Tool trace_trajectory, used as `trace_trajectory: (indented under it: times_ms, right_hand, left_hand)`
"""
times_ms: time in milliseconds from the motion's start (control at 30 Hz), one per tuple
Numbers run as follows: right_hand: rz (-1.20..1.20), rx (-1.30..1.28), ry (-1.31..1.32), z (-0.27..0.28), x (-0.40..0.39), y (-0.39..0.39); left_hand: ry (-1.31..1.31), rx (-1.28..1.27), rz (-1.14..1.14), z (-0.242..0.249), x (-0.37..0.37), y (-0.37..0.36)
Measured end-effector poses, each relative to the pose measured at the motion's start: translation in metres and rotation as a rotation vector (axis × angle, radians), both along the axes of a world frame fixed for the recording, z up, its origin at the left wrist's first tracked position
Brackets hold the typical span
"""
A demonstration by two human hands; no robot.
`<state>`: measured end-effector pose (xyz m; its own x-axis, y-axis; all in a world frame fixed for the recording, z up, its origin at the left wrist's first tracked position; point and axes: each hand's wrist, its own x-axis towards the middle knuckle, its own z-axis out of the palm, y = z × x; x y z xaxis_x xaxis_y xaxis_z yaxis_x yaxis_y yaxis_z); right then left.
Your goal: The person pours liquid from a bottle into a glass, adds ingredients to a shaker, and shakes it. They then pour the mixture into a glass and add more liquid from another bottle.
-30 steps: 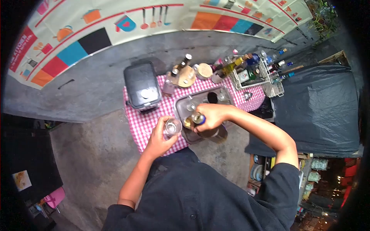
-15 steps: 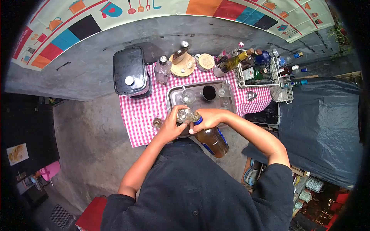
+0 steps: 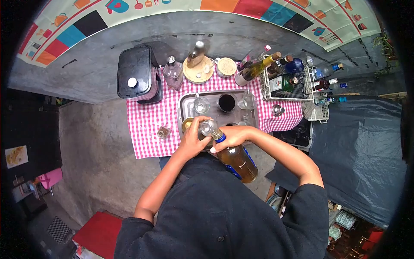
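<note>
My left hand (image 3: 192, 137) is closed around a small clear glass (image 3: 208, 127) above the near edge of the metal tray (image 3: 183, 103). The neck of a large bottle (image 3: 236, 160) with amber liquid and a blue label is gripped in my right hand (image 3: 230, 138). This bottle is tilted, its mouth at the glass rim and its base toward my body. On the tray stand a clear mug (image 3: 201, 105), a dark-filled cup (image 3: 226, 103) and another clear glass (image 3: 246, 102). Near my left hand is a gold-coloured round item (image 3: 187, 124).
A black lidded bin (image 3: 134, 73) stands at the back left of the checkered cloth (image 3: 144, 140). Behind the tray are a square bottle (image 3: 173, 74) and a round wooden board (image 3: 198, 77). Several bottles fill a wire basket (image 3: 288, 95) at right. A small glass jar (image 3: 163, 132) sits left.
The view has shifted slightly, so the table things appear further left. The bottle's base appears a little lower, and its mouth is closer to the glass. The gold-coloured item now shows.
</note>
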<state>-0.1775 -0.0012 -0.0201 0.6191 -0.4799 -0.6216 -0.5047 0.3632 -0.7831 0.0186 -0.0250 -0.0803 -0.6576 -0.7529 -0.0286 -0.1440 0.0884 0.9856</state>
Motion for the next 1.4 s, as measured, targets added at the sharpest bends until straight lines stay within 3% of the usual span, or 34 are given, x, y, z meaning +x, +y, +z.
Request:
trace_trajectory:
  times_ms: [767,1400]
  right_hand:
    - [-0.073,0.206,-0.13,-0.03,-0.024,0.028]
    - [-0.076,0.205,-0.132,-0.042,-0.031,0.043]
  left_hand:
    - [-0.022,-0.062,-0.025,-0.005,-0.025,0.018]
    - [-0.054,-0.062,-0.055,-0.016,-0.034,0.027]
